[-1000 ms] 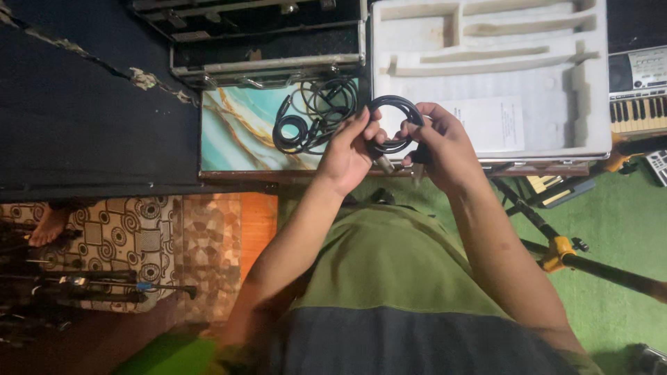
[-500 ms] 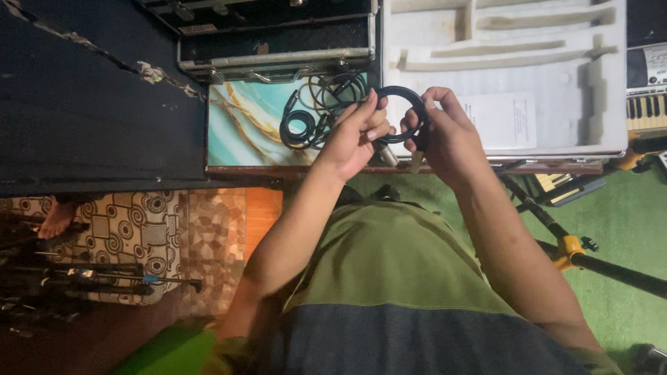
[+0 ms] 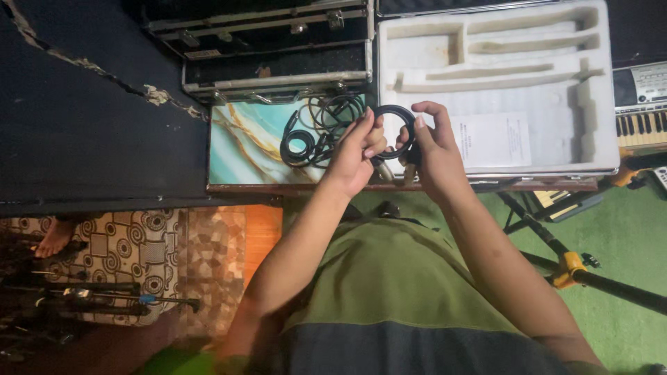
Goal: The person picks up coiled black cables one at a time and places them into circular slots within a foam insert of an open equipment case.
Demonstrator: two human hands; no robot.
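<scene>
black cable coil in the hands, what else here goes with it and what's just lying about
In hand:
- black cable coil, held by left hand and right hand
- loose black cables on the marbled board

Lying about:
- white foam case insert
- paper sheet
- metal case
- keyboard
- stand

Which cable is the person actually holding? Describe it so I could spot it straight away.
Find the big white foam-lined case at the top right. At its left edge, both hands, the left hand and the right hand, hold up a small black cable coil. Unlike the loose black cable tangle lying on the marbled teal tabletop, it is one neat ring, lifted off the surface.
</scene>
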